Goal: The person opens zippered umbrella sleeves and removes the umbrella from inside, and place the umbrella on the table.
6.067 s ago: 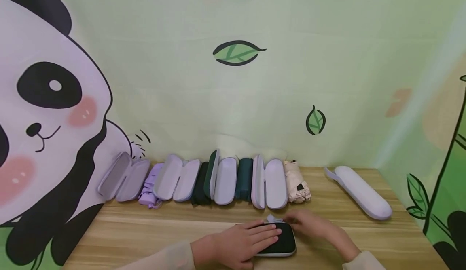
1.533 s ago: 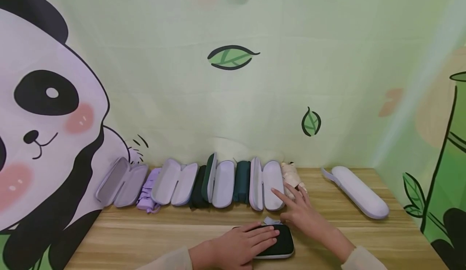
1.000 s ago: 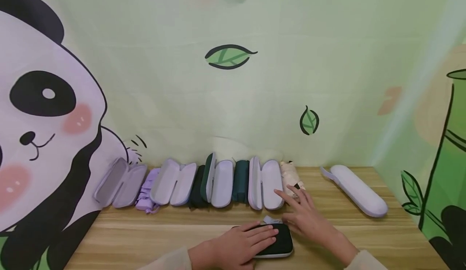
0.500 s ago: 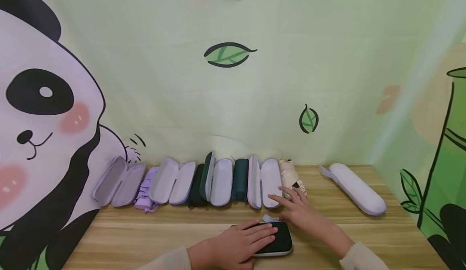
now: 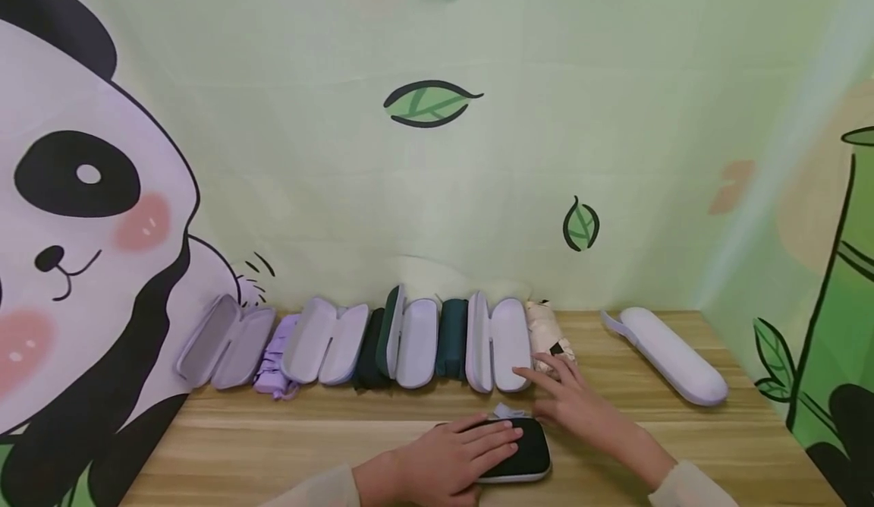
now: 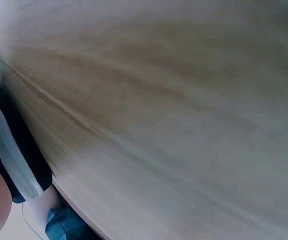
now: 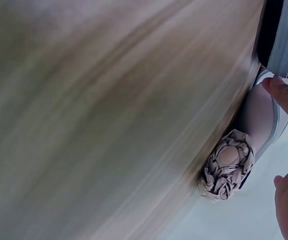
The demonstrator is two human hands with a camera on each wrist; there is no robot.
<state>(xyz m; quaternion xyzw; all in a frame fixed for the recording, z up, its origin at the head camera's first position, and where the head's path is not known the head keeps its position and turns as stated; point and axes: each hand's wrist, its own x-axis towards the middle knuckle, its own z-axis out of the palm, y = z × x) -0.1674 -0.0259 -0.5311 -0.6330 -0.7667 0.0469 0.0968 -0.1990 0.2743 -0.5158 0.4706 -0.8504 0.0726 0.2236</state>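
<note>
A closed black zip case (image 5: 532, 454) with a pale zipper band lies at the table's front. My left hand (image 5: 440, 461) rests flat on its top, fingers straight. At the case's far right corner my right hand (image 5: 580, 410) has thumb and forefinger together on what looks like the zipper pull, mostly hidden behind the fingertips. Its other fingers spread toward the open pink case (image 5: 510, 347). A grey strap (image 5: 507, 411) sticks out behind the black case. In the right wrist view, the fingertips meet the zipper end of the black case (image 7: 284, 35).
Behind the hands stands a row of open cases, including a green one (image 5: 418, 347), alternating with folded umbrellas: purple (image 5: 276, 363), black (image 5: 371, 355), dark green (image 5: 452, 344) and beige (image 5: 546, 329). A closed white case (image 5: 672, 355) lies at the right on the wooden table (image 5: 273, 454).
Over the last seconds my right hand's outer fingers have spread upward and shifted slightly, while thumb and forefinger stay at the corner. My left hand has stayed on the black case.
</note>
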